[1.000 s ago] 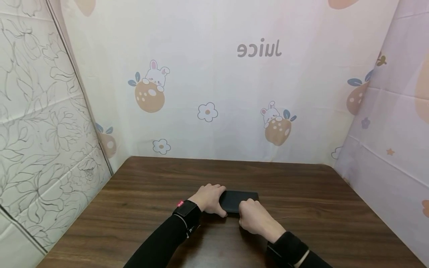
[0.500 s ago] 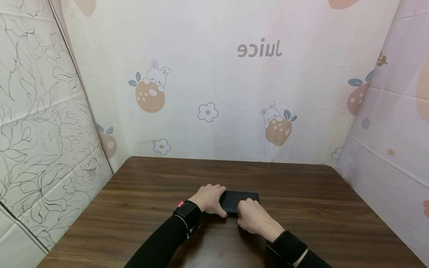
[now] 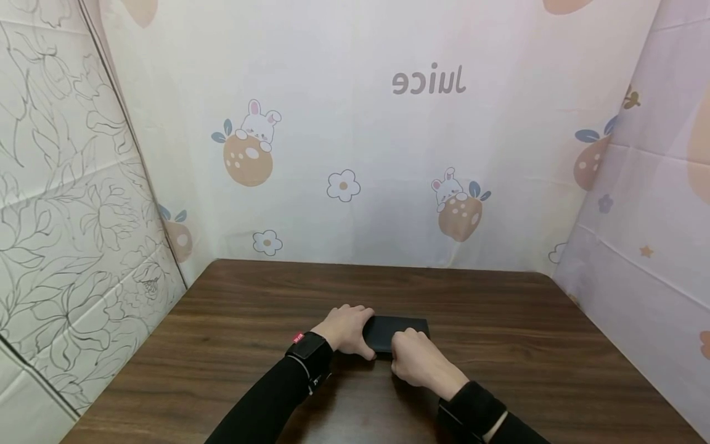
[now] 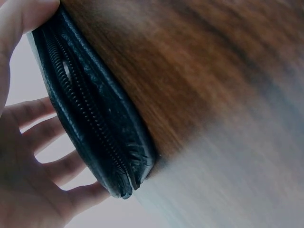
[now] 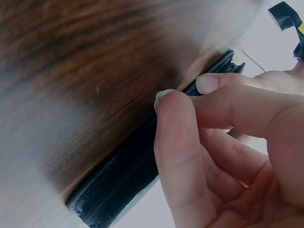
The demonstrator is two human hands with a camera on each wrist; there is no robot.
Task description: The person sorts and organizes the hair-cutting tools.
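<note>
A black zippered wallet [image 3: 383, 333] lies on the brown wooden table. My left hand [image 3: 345, 330] grips its left end, thumb on the near side and fingers spread along the far side. In the left wrist view the zipper [image 4: 90, 109] faces the camera, its two rows of teeth parted. At the near edge, my right hand [image 3: 420, 361] pinches the zipper's pull between thumb and curled index finger; the fingertips hide the pull itself. In the right wrist view the toothed seam [image 5: 116, 190] runs closed behind those fingers, and the left thumb [image 5: 206, 83] appears just past them.
The table [image 3: 249, 308] reaches a white curtain [image 3: 344, 123] printed with rabbits, fruit and flowers at the back. Further patterned curtains hang at the left and right. Black bands wrap both wrists over black sleeves.
My right hand has slid a little to the left along the wallet's near edge, toward the left hand. The left hand and the wallet have stayed in place.
</note>
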